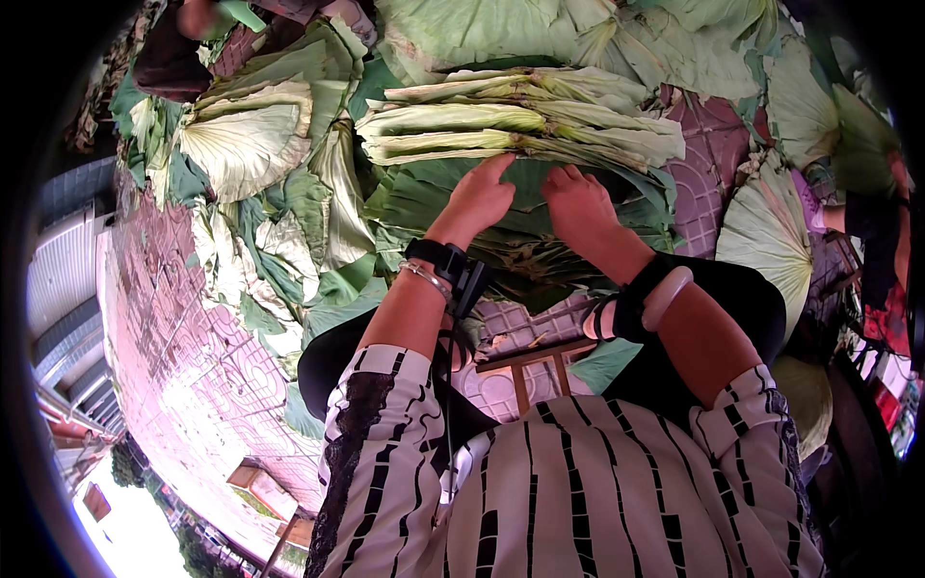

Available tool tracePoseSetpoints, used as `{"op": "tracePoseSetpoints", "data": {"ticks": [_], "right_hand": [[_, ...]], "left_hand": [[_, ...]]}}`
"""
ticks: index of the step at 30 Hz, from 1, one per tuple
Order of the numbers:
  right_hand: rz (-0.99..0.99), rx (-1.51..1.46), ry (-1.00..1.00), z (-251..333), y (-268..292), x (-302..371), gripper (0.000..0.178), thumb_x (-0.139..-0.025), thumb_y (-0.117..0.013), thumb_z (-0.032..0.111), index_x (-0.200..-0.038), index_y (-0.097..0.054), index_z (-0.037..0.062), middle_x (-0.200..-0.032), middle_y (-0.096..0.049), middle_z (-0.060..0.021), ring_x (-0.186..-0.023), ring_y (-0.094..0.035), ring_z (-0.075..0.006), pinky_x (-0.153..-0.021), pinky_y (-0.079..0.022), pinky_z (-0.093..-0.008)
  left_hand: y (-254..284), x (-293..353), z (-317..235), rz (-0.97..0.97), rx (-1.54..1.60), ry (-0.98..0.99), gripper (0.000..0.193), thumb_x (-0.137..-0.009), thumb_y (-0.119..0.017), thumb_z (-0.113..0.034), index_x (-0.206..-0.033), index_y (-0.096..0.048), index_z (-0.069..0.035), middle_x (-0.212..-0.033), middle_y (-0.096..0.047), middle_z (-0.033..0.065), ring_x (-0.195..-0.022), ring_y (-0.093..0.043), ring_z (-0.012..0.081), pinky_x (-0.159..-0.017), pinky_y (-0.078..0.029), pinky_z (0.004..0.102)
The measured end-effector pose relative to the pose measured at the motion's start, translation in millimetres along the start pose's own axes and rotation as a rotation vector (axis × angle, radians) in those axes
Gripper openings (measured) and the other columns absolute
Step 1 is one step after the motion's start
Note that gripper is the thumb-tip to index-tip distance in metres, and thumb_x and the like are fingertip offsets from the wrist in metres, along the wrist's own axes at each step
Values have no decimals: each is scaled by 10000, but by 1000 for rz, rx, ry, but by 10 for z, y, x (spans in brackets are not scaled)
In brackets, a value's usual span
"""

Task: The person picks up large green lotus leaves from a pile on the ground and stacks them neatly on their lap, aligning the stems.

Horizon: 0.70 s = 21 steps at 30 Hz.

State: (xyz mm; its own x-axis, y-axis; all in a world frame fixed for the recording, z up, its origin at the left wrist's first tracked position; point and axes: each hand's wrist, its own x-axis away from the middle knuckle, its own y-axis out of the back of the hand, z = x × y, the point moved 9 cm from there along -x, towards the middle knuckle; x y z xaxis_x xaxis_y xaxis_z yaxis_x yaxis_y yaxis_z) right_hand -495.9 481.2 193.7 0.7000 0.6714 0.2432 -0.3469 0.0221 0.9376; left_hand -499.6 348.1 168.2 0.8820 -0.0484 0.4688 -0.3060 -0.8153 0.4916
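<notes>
Several large folded leaves, like lotus leaves, lie side by side in a row in front of me, pale green with browner folds. My left hand has its index finger stretched out to the near edge of this row; its other fingers are bent or hidden. To its right, my right hand is closed with curled fingers, close to the row's near edge. What it holds, if anything, is hidden. Beneath both hands spreads a darker green leaf, with brownish folded leaves nearer me.
More big leaves are heaped at the left, the far side and the right. A small wooden stool stands between my feet on pink paving. Other people's limbs show at the upper left and right edges.
</notes>
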Motion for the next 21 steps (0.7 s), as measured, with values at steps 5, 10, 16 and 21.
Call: {"op": "tracePoseSetpoints", "data": {"ticks": [5, 10, 16, 21], "right_hand": [[125, 19, 128, -19, -484, 102, 196, -791, -640, 112, -956, -716, 36, -1199, -616, -79, -1143, -562, -278, -920, -497, -438], [215, 22, 103, -20, -646, 34, 200, -800, -641, 114, -967, -721, 37, -1228, -615, -86, -1161, -557, -294, -942, -486, -452], [92, -73, -54, -186, -324, -281, 242, -779, -634, 95, -1007, -698, 44, -1182, -622, -79, -1153, -558, -291, -937, -486, -436], [-123, -186, -109, -251, -101, -309, 210, -804, -594, 69, -995, -679, 47, -1101, -629, -87, -1100, -567, -325, -899, -493, -452]], "left_hand": [[15, 3, 3, -11, 25, -2, 527, -856, -537, -172, -1370, -535, -55, -1338, -572, 228, -1240, -542, 387, -1043, -432, 425], [27, 1, -4, -24, 36, -20, 515, -854, -533, -171, -1354, -546, -48, -1321, -581, 232, -1226, -550, 392, -1030, -442, 421], [138, -8, -4, -102, -13, -26, 411, -858, -531, -147, -1242, -618, -30, -1168, -665, 208, -1080, -635, 330, -950, -488, 394], [-138, -107, 399, 160, -27, 226, 379, -848, -541, -187, -1193, -674, -103, -1137, -691, 168, -1083, -635, 374, -944, -490, 440]]}}
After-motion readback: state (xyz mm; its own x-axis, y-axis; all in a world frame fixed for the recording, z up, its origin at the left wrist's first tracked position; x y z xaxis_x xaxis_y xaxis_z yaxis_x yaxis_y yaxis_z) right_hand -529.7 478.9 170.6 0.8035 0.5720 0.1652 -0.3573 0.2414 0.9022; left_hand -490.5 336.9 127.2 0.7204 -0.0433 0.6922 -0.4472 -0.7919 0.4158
